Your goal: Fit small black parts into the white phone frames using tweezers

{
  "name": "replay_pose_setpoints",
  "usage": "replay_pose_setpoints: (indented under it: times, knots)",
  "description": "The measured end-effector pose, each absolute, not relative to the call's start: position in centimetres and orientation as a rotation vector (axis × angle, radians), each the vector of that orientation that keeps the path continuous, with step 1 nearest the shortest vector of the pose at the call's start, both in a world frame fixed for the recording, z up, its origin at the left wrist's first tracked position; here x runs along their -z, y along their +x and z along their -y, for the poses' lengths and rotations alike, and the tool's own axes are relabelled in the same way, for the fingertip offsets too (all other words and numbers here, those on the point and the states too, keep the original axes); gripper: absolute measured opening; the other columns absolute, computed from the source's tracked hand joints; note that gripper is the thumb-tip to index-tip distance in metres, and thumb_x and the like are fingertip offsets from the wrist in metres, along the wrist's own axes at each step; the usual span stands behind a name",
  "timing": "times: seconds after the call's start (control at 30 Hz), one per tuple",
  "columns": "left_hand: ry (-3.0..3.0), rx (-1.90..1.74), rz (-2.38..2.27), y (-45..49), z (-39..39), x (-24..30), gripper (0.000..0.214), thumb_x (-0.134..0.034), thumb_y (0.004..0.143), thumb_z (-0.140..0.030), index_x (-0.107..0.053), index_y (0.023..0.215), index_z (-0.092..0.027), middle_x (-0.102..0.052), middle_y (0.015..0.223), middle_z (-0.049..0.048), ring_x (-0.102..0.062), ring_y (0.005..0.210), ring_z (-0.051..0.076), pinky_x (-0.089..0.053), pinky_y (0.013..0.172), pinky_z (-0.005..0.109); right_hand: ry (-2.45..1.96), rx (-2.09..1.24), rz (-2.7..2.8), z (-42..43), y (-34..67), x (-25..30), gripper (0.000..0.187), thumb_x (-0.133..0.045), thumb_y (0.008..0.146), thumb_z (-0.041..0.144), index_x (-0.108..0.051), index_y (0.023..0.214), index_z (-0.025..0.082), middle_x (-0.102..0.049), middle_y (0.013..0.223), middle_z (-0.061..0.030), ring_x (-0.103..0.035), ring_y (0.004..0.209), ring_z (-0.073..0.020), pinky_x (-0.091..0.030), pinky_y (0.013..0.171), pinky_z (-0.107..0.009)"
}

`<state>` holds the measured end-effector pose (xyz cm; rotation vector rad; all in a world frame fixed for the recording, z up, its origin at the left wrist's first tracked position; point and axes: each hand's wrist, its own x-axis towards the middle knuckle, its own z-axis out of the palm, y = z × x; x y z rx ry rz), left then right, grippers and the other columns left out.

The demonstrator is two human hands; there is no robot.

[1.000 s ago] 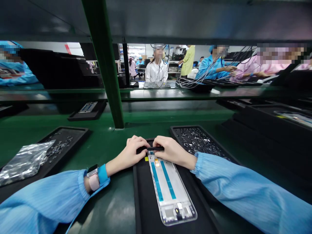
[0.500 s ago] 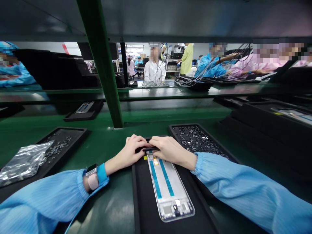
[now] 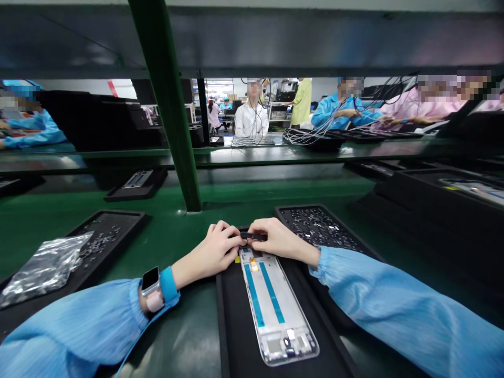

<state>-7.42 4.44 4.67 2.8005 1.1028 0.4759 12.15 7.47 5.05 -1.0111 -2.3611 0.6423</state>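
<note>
A silver phone frame (image 3: pixel 271 294) with two blue adhesive strips lies lengthwise on a black foam tray (image 3: pixel 230 325). At its far end, my right hand (image 3: pixel 277 239) is closed on a slim dark bar-shaped piece (image 3: pixel 254 237), held level just above the frame. My left hand (image 3: pixel 220 247) has its fingers bent and pinched together at the left end of that piece. Whatever lies between the left fingertips is too small or hidden to make out. A yellow tab (image 3: pixel 237 259) pokes out beside the frame's far left corner.
On the right, a black tray (image 3: pixel 315 226) holds many tiny parts. Another tray (image 3: pixel 118 216) on the left carries small parts and a clear plastic bag (image 3: pixel 47 262). A green post (image 3: pixel 177 131) rises ahead. Stacked trays (image 3: pixel 413 210) stand right; co-workers sit beyond.
The dark piece has risen slightly and shifted right with my right hand, so more of it shows. My left hand stays close by. The view has tilted a little upward.
</note>
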Motion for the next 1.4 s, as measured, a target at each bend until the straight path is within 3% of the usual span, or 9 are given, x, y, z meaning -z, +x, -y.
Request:
replay_pose_setpoints:
  times: [0.3,0.5,0.77,0.87,0.97,1.07,1.17,1.3,1.4]
  knots:
    - [3.103,-0.247,-1.171,-6.4,-3.8,-5.0,0.021,-0.041,0.086,-0.012,-0.058,0.099,-0.017,-0.057,0.096,0.0089,-0.042,0.095,0.027,-0.033,0.074,0.039,-1.133,-0.997,2.264,-8.3,12.7,-4.7,0.012,-0.057,0.069,0.021,-0.064,0.067,0.011,-0.059,0.061,0.0011,-0.051,0.058,-0.0103,-0.034,0.051,-0.019]
    - [3.166,-0.145,-1.16,-6.1,-3.7,-5.0,0.018,-0.046,0.083,-0.01,-0.056,0.096,-0.016,-0.055,0.095,0.0092,-0.042,0.096,0.028,-0.034,0.073,0.038,-1.238,-1.156,2.19,-9.2,12.4,-4.5,0.011,-0.057,0.063,0.018,-0.066,0.067,0.012,-0.06,0.06,0.0004,-0.051,0.057,-0.0106,-0.036,0.05,-0.019]
    - [2.93,-0.376,-1.104,-7.1,-4.3,-4.3,0.027,-0.039,0.086,-0.01,-0.058,0.104,-0.017,-0.055,0.099,0.0082,-0.043,0.096,0.024,-0.038,0.079,0.037,-1.18,-1.107,2.143,-8.7,12.5,-5.3,0.01,-0.06,0.065,0.02,-0.066,0.067,0.013,-0.06,0.06,0.0007,-0.051,0.056,-0.01,-0.037,0.051,-0.019]
    - [2.704,-0.58,-1.057,-7.6,-4.6,-3.9,0.029,-0.037,0.086,-0.009,-0.059,0.102,-0.017,-0.056,0.1,0.0067,-0.046,0.091,0.019,-0.04,0.082,0.034,-1.077,-0.959,1.891,-8.5,12.7,-5.4,0.028,-0.058,0.074,0.039,-0.065,0.068,0.012,-0.054,0.052,0.001,-0.047,0.047,-0.0084,-0.036,0.046,-0.019]
    - [2.603,-0.681,-1.039,-7.8,-4.8,-3.6,0.027,-0.037,0.084,-0.01,-0.06,0.096,-0.016,-0.057,0.097,0.0061,-0.048,0.089,0.019,-0.041,0.082,0.035,-1.057,-0.895,1.592,-8.2,12.4,-5.3,0.054,-0.043,0.082,0.057,-0.063,0.064,0.01,-0.052,0.048,-0.0019,-0.048,0.04,-0.009,-0.038,0.041,-0.02]
    - [2.569,-0.739,-1.028,-7.7,-4.8,-3.6,0.026,-0.037,0.083,-0.009,-0.061,0.092,-0.016,-0.057,0.095,0.0061,-0.049,0.088,0.019,-0.041,0.082,0.035,-1.088,-0.964,1.519,-7.7,12.0,-5.2,0.064,-0.032,0.084,0.063,-0.058,0.056,0.012,-0.052,0.045,-0.0036,-0.05,0.037,-0.0106,-0.039,0.037,-0.02]
    - [2.561,-0.763,-1.007,-7.6,-4.8,-3.6,0.026,-0.038,0.082,-0.008,-0.06,0.092,-0.016,-0.057,0.094,0.0059,-0.049,0.088,0.019,-0.041,0.082,0.034,-1.06,-1.038,1.607,-7.5,11.6,-5.2,0.053,-0.039,0.085,0.058,-0.056,0.062,0.013,-0.055,0.048,-0.0026,-0.056,0.042,-0.0133,-0.044,0.041,-0.021]
    - [2.552,-0.766,-1.027,-7.6,-4.8,-3.5,0.024,-0.038,0.083,-0.01,-0.06,0.092,-0.017,-0.058,0.095,0.0052,-0.049,0.088,0.018,-0.041,0.082,0.034,-0.934,-0.921,1.851,-7.7,11.7,-5.0,0.024,-0.059,0.079,0.039,-0.056,0.076,0.015,-0.062,0.071,-0.0024,-0.063,0.065,-0.0143,-0.05,0.057,-0.022]
    - [2.549,-0.752,-1.03,-7.7,-4.8,-3.4,0.024,-0.038,0.084,-0.01,-0.06,0.092,-0.016,-0.058,0.096,0.0056,-0.049,0.089,0.019,-0.041,0.082,0.034,-0.912,-0.945,1.892,-7.9,12.0,-4.7,0.017,-0.059,0.079,0.032,-0.052,0.081,0.016,-0.061,0.068,-0.0009,-0.063,0.06,-0.0146,-0.051,0.056,-0.024]
